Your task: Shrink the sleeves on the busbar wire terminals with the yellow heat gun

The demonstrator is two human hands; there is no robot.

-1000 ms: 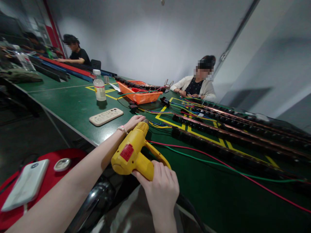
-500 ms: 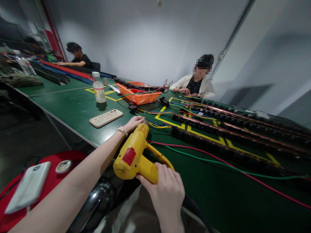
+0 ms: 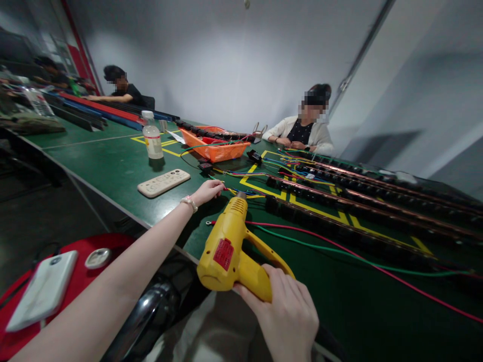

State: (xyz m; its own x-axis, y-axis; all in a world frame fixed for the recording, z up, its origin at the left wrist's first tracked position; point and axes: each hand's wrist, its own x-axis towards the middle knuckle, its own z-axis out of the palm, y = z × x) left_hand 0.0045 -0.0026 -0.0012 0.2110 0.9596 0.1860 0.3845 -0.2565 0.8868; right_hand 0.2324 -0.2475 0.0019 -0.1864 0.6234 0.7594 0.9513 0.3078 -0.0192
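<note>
My right hand is wrapped round the handle of a yellow heat gun, whose nozzle points away from me toward a bundle of coloured wires. My left hand, with a bracelet at the wrist, pinches the ends of these wires just left of the nozzle. The wires run right to a long dark bar on the green table. Close to the gun's body lie a red cable with a ring terminal and a green cable.
A phone in a beige case and a bottle stand left of my left hand. Behind are an orange basket and a black connector. More copper-edged bars fill the right. A co-worker sits opposite.
The heat gun has moved right and slightly toward me in my right hand. My left hand's fingers and the wire ends show more now, and the red cable's ring terminal has come into view.
</note>
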